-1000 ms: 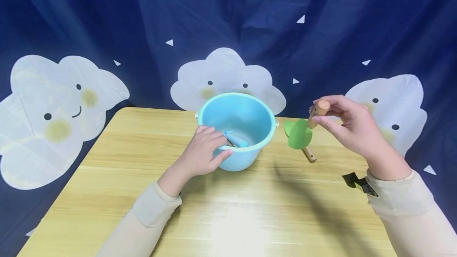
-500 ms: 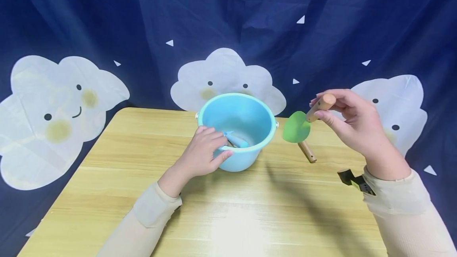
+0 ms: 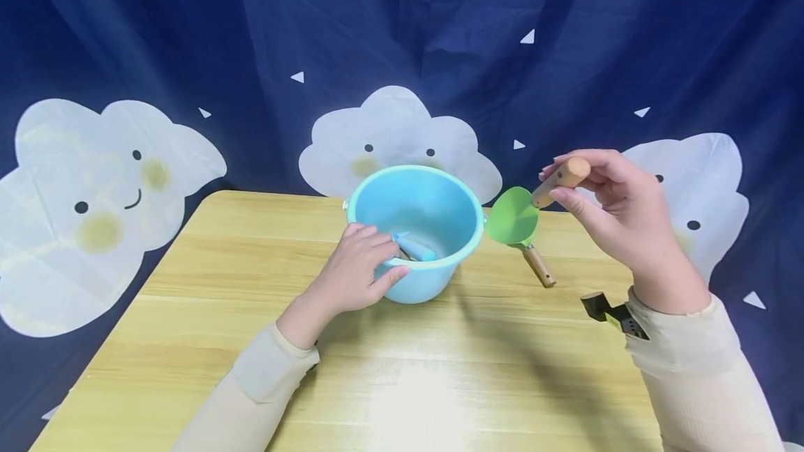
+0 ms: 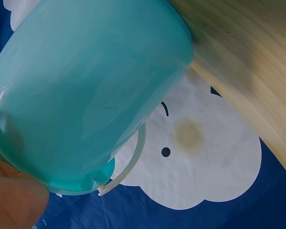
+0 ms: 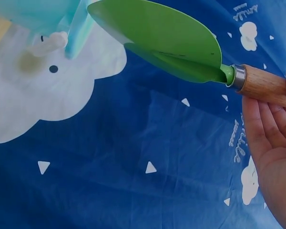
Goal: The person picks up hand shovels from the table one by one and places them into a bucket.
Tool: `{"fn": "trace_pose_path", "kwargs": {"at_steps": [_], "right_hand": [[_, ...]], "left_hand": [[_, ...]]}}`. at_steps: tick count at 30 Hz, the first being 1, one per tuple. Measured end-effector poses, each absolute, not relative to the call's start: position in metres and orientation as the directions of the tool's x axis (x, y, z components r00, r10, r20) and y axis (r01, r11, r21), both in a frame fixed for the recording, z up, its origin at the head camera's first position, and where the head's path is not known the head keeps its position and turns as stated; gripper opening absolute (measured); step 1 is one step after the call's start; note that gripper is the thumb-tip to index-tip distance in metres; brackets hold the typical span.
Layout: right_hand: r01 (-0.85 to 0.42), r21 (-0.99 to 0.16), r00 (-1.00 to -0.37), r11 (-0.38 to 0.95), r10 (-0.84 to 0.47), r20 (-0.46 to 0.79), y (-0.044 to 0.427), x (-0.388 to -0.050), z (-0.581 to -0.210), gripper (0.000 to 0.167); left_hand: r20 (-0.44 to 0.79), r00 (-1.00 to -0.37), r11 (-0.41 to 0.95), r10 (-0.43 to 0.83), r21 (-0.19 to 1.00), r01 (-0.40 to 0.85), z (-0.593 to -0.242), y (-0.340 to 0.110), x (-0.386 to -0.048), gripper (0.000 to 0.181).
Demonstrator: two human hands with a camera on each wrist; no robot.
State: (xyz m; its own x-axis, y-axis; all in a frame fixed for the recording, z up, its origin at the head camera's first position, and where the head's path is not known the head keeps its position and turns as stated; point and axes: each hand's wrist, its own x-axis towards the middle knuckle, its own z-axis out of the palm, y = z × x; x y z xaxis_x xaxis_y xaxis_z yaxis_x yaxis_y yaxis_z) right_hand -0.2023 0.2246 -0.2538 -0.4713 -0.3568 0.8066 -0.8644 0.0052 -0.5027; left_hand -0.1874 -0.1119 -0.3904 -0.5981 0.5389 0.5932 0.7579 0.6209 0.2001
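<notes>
A light blue bucket (image 3: 417, 281) stands upright on the table in the head view. My left hand (image 3: 352, 267) grips its near-left rim, fingers over the inside and thumb along the outside. Inside the bucket lies something with a light blue handle (image 3: 419, 250); my fingers hide part of it. To the bucket's right, my right hand (image 3: 618, 208) pinches the wooden handle of a green garden trowel (image 3: 514, 216) above the table. The right wrist view shows the trowel's scooped blade (image 5: 167, 40) pointing towards the bucket (image 5: 33, 16).
A second tool with a wooden handle (image 3: 539, 267) and green neck lies on the wooden table (image 3: 188, 284) right of the bucket, its head hidden behind the held trowel. Behind the table hangs a dark blue curtain (image 3: 364, 26) with white clouds.
The trowel blade has swung left and slightly up, closer to the bucket, uncovering more of the tool lying behind it. My left hand and the bucket have stayed in place.
</notes>
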Motion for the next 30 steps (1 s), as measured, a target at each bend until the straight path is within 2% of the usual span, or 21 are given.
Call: {"fn": "trace_pose_path", "kwargs": {"at_steps": [16, 23, 30], "right_hand": [[-0.865, -0.501, -0.466, -0.005, -0.361, 0.808, 0.218, -0.203, -0.249, 0.039], [-0.885, -0.464, -0.438, 0.021, -0.372, 0.818, 0.209, -0.206, -0.252, 0.043], [-0.890, -0.455, -0.430, 0.039, -0.408, 0.806, 0.198, -0.209, -0.257, 0.039]], "left_hand": [[0.593, -0.597, 0.625, 0.541, 0.192, 0.757, -0.390, -0.113, -0.187, 0.053], [0.599, -0.592, 0.623, 0.539, 0.191, 0.759, -0.391, -0.113, -0.188, 0.054], [0.598, -0.593, 0.620, 0.539, 0.195, 0.760, -0.391, -0.112, -0.187, 0.054]]}}
